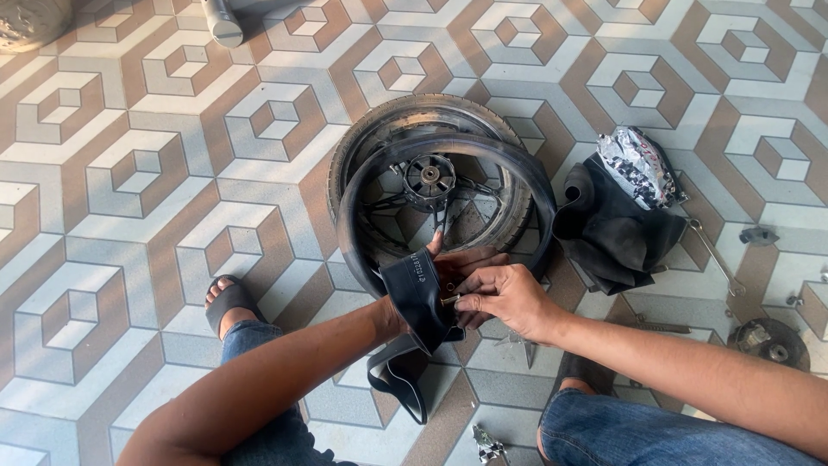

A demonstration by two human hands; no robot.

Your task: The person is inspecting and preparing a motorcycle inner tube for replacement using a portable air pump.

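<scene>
A black motorcycle wheel with its tyre [405, 116] lies flat on the patterned tile floor, hub [429, 175] facing up. A black rubber inner tube [405, 293] loops over the wheel and folds down between my knees. My left hand [457, 267] supports the folded tube from underneath, palm up. My right hand [504, 298] pinches the small brass valve stem [450, 300] that sticks out of the tube.
Another crumpled inner tube [608, 229] with a shiny printed wrapper [638, 164] lies right of the wheel. A spanner [714, 256], small nuts and a round metal part [770, 343] are scattered at the right. My sandalled foot [228, 302] rests left of the wheel.
</scene>
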